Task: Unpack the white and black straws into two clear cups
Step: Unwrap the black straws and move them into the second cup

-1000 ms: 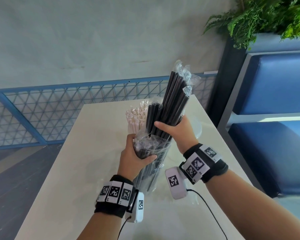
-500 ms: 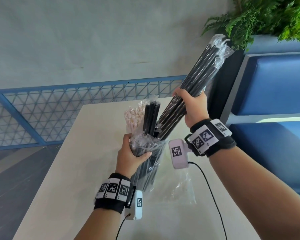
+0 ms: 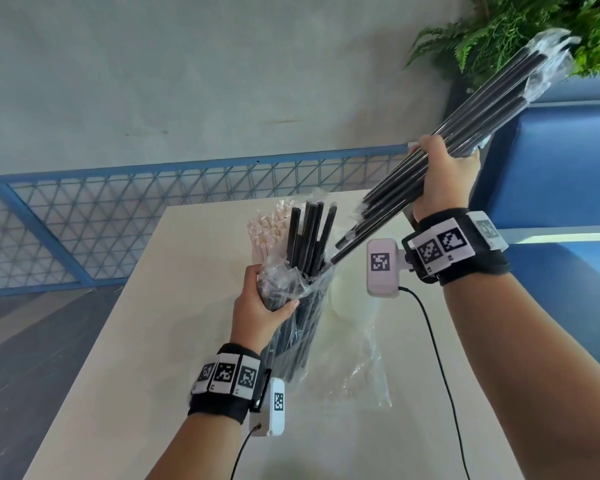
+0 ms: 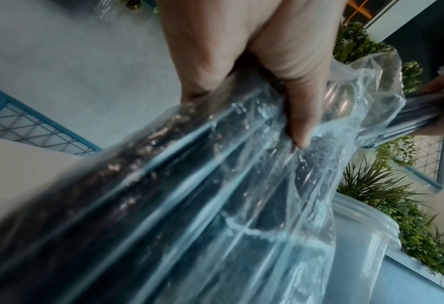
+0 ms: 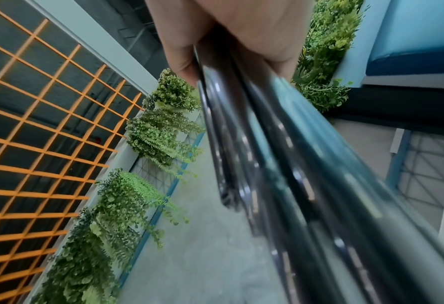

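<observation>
Black straws (image 3: pixel 465 133) in a thick bundle are gripped in the right hand (image 3: pixel 442 176), fingers curled tight around their middle, raised above the far right of the table (image 3: pixel 125 341); the bundle slants, its upper ends, each in a thin clear sleeve, pointing up toward the fern (image 3: pixel 520 32) at the right, its lower ends pointing down at the mouth of the plastic bag (image 3: pixel 284 282); whether those lowest tips touch the bag cannot be told. The left hand (image 3: pixel 260 308) clasps the bag around its neck, thumb pressed across the crinkled film, and holds it upright over the table; a few more black straws stand up out of its opening, and others show dark through the film below the hand. White straws (image 3: pixel 269 230) stand in a bunch just beyond the bag, on the far side of the left hand; what holds them is hidden. A clear cup (image 4: pixel 371 234) sits to the right of the bag, and a flat empty wrapper (image 3: pixel 364 368) lies on the table near it; a blue mesh railing (image 3: pixel 118 216) runs along the far edge, and a blue padded seat (image 3: pixel 561 168) stands to the right.
</observation>
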`<control>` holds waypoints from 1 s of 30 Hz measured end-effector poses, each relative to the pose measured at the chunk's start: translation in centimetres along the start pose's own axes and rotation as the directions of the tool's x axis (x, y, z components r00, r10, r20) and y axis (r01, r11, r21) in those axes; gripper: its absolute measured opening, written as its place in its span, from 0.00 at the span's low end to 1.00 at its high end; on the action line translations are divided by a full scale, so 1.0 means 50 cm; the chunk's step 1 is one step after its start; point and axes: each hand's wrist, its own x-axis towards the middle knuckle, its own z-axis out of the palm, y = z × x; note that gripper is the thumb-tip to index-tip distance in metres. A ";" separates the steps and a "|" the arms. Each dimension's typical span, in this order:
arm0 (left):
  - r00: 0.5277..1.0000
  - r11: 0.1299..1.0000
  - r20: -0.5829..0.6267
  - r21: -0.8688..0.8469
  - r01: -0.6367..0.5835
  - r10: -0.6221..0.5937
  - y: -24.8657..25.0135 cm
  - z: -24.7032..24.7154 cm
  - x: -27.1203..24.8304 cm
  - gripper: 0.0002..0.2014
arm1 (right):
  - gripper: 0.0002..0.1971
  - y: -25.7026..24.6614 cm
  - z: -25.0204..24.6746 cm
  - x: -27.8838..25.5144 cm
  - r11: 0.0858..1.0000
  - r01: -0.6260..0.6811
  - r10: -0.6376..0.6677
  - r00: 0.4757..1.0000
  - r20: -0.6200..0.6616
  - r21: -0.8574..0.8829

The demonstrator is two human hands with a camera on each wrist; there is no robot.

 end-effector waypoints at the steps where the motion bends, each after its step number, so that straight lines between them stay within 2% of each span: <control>1: 1.000 1.000 -0.002 0.000 0.002 -0.002 0.001 0.000 0.000 0.30 | 0.14 0.002 -0.003 0.006 1.000 0.007 -0.007 0.999 -0.032 -0.001; 5: 1.000 1.000 -0.011 -0.005 0.007 -0.007 -0.002 -0.002 0.002 0.29 | 0.13 0.004 -0.019 0.031 1.000 0.021 -0.019 0.991 -0.135 0.018; 10: 1.000 1.000 -0.011 0.002 0.003 -0.003 -0.003 0.002 0.004 0.29 | 0.13 0.011 -0.023 0.034 0.998 0.057 -0.059 0.986 -0.153 -0.021; 14: 1.000 1.000 -0.013 -0.007 -0.005 0.005 -0.004 0.001 0.005 0.29 | 0.14 0.014 -0.032 0.047 0.988 0.151 -0.156 0.974 -0.166 -0.042; 17: 1.000 1.000 -0.013 -0.024 -0.005 0.005 0.000 0.001 0.003 0.28 | 0.20 0.036 -0.033 0.041 0.962 0.205 -0.222 0.972 -0.077 -0.182; 20: 1.000 0.996 -0.018 -0.084 0.011 -0.012 0.008 0.003 0.003 0.28 | 0.19 0.089 -0.038 0.015 0.911 0.212 -0.195 0.977 0.082 -0.353; 25: 1.000 0.973 -0.005 -0.230 -0.002 0.001 0.027 0.009 0.007 0.31 | 0.22 0.168 -0.058 -0.030 0.850 0.153 -0.011 0.962 0.273 -0.504; 30: 1.000 0.944 0.016 -0.331 0.011 -0.007 0.034 0.015 0.003 0.36 | 0.28 0.208 -0.071 -0.053 0.802 0.113 0.096 0.945 0.314 -0.587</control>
